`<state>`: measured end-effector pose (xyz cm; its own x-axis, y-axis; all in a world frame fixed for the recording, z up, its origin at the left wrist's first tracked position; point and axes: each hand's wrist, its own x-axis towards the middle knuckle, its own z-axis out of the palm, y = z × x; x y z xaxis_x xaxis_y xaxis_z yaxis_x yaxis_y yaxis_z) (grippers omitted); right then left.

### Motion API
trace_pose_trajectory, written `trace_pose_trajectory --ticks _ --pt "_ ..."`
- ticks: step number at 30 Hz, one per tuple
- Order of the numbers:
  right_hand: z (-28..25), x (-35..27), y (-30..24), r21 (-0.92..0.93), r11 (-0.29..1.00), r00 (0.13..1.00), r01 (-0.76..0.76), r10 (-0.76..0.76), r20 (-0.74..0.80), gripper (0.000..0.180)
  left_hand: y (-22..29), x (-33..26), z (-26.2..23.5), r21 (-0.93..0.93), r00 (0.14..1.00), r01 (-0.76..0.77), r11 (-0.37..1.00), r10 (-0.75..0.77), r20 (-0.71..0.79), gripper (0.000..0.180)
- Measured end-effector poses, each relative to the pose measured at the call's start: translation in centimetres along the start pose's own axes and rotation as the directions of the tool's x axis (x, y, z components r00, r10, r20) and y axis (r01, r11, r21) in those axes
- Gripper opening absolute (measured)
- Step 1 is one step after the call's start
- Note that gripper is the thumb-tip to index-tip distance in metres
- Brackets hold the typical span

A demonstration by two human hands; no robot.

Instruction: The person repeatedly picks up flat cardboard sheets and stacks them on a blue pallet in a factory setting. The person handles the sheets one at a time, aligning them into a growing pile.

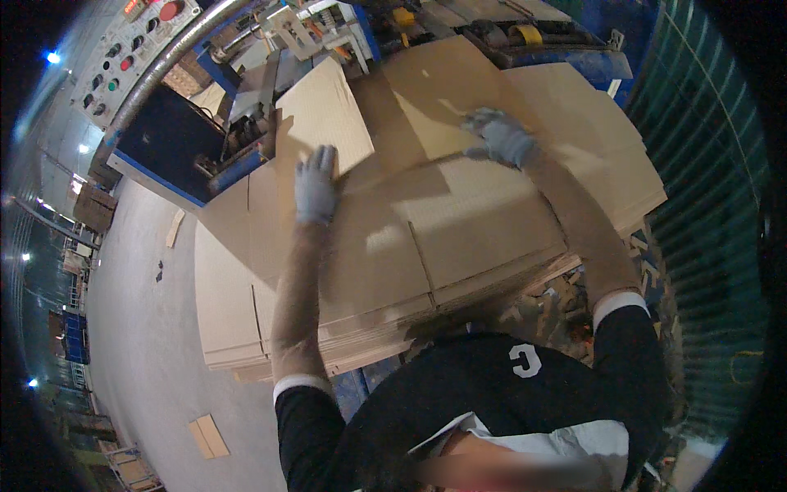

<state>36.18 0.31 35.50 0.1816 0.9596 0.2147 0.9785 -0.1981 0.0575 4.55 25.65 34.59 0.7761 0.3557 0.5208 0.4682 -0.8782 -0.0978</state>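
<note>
A flat brown cardboard sheet (438, 86) lies over a stack of slotted cardboard sheets (373, 234), with its far end toward the machine. My gloved left hand (316, 187) rests with outstretched fingers on the near left part of a raised, lighter cardboard flap (324, 111). Over the near right edge of the brown sheet is my gloved right hand (502, 138), palm down, its fingers and thumb apart. Neither hand shows a closed grip. The undersides of both hands are hidden.
Beyond the stack stands a blue and metal machine (307, 37) with a control panel (127, 61) at the far left. Cardboard scraps (566, 299) litter the ground at the right. A green corrugated wall (709, 189) closes the right side. One cardboard piece (209, 436) lies on the grey floor.
</note>
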Motion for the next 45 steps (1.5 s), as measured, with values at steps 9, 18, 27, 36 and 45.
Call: trace_pose_trajectory --ticks 9,18,27,36,45 --pt "1.0 -3.2 -0.3 0.075 0.958 0.932 -0.276 0.285 -0.223 0.044 -3.2 -2.8 -3.7 -0.174 0.914 0.276 0.945 -0.314 -0.256 0.058" --pt "-0.1 -25.1 2.5 0.087 0.393 0.308 -0.916 0.823 -0.478 0.063 -12.0 -29.9 -11.9 -0.105 -0.049 0.994 -0.04 -0.996 -0.078 0.097" --pt "2.7 -24.1 6.4 0.814 0.54 -0.056 -0.212 0.825 -0.562 0.059 -18.7 -35.2 -14.3 -0.944 -0.063 0.316 0.096 -0.991 -0.122 0.037" --pt "-6.5 -23.0 4.3 0.698 0.543 0.243 -0.466 0.837 -0.489 0.037 -15.5 -32.7 -16.8 -0.951 0.404 0.31 -0.009 -0.904 0.141 0.033" --pt "-11.3 -27.0 -11.5 0.757 0.654 0.869 -0.004 0.377 -0.321 0.041 4.3 -26.8 -17.6 -0.744 0.631 0.507 0.435 -0.776 -0.024 0.039"
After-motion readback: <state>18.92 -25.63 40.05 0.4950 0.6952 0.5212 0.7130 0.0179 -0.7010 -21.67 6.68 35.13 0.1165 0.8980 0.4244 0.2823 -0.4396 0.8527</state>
